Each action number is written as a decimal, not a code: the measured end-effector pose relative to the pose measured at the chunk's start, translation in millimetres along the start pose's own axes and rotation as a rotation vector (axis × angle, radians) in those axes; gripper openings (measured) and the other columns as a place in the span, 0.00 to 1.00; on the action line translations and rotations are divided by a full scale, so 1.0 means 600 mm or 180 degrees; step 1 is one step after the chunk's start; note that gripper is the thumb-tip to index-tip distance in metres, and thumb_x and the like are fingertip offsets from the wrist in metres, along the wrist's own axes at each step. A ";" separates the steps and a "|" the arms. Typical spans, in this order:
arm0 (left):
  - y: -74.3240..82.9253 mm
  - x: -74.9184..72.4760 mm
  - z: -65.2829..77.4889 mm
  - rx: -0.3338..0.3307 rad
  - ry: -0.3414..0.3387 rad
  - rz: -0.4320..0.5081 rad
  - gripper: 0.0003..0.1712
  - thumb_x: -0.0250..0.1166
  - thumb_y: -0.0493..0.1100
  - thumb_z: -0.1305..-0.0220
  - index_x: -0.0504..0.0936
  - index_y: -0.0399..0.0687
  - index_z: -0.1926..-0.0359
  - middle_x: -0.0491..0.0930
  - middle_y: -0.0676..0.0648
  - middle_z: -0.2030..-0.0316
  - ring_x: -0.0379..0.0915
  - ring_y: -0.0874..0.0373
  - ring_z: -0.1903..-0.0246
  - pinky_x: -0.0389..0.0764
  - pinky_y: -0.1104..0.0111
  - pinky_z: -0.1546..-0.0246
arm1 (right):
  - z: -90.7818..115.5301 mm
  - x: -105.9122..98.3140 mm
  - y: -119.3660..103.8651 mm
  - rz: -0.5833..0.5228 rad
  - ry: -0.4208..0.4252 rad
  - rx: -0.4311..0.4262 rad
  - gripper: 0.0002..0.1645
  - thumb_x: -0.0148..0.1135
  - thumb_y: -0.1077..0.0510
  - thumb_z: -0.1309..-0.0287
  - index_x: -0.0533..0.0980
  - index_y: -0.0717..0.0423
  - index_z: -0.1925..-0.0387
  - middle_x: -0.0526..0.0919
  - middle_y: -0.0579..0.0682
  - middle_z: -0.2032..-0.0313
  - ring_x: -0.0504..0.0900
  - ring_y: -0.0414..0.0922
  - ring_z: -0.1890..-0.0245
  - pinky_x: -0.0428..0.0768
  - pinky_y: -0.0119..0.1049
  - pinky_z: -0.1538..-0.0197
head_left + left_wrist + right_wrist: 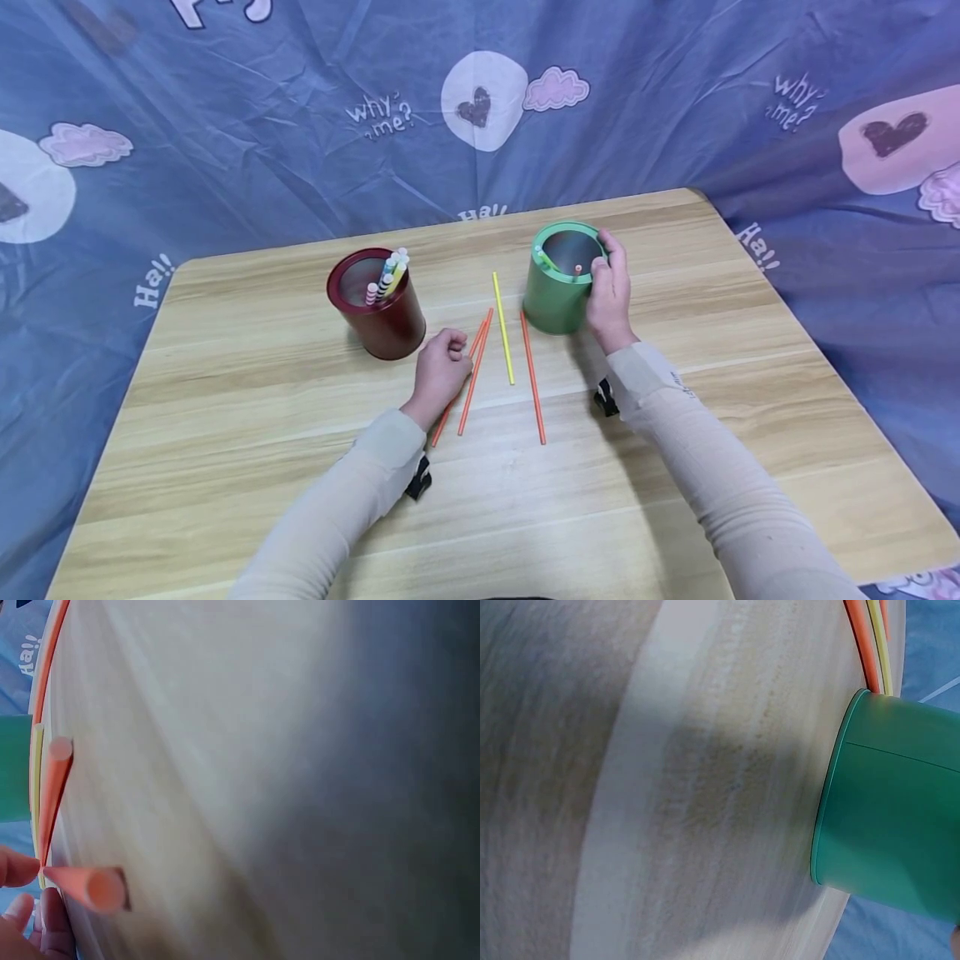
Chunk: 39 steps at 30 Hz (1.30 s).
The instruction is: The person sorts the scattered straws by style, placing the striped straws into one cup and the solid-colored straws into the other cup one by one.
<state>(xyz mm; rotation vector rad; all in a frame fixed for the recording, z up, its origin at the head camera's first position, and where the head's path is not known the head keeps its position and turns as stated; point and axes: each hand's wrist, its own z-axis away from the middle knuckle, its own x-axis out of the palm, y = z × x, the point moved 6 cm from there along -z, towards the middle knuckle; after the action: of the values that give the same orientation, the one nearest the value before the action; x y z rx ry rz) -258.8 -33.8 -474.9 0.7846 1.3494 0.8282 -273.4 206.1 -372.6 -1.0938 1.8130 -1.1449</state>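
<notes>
My left hand (441, 373) is low over the table, its curled fingers and thumb pinching an orange stick (444, 423) that lies partly hidden beneath it. A second orange stick (472, 387) lies right beside, their far ends close together. In the left wrist view, fingertips (56, 919) meet where the two sticks converge. My right hand (611, 292) grips the rim of a green can (555, 300) from the right. Inside that can are a light green stick (547, 261) and an orange-tipped stick (578, 270). The can's side fills the right of the right wrist view.
Between the hands lie a yellow stick (503, 329) and another orange stick (533, 379). At left stands a dark red can (386, 329) with several striped and coloured sticks (390, 273). A blue printed cloth (300, 125) hangs behind the wooden table (225, 375).
</notes>
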 end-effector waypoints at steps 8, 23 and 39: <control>0.000 0.004 -0.005 -0.0080 -0.0063 -0.0411 0.19 0.59 0.30 0.56 0.79 0.42 0.58 0.78 0.47 0.65 0.75 0.57 0.66 0.76 0.65 0.61 | 0.001 0.000 0.000 -0.0004 0.0001 0.0000 0.29 0.33 0.67 0.39 0.56 0.72 0.36 0.62 0.66 0.37 0.59 0.53 0.34 0.57 0.37 0.32; 0.019 0.013 -0.022 -0.0102 -0.0567 -0.1333 0.21 0.65 0.38 0.54 0.80 0.45 0.54 0.79 0.48 0.71 0.72 0.51 0.66 0.75 0.62 0.60 | 0.002 0.001 -0.001 0.0019 -0.0024 0.0010 0.29 0.33 0.67 0.39 0.56 0.71 0.36 0.61 0.65 0.36 0.58 0.52 0.34 0.56 0.37 0.32; -0.007 -0.003 -0.031 -0.0988 -0.0583 0.0326 0.16 0.60 0.32 0.49 0.82 0.38 0.56 0.79 0.43 0.58 0.71 0.58 0.66 0.72 0.74 0.68 | 0.003 0.002 -0.001 0.0066 -0.0010 -0.0013 0.29 0.32 0.67 0.39 0.56 0.71 0.36 0.61 0.65 0.36 0.57 0.52 0.34 0.56 0.36 0.32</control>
<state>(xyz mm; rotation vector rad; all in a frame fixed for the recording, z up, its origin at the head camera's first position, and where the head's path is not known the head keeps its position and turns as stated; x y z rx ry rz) -277.4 -37.4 -479.0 0.6704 0.9953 0.9936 -272.1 204.4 -372.8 -1.0761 1.8211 -1.1271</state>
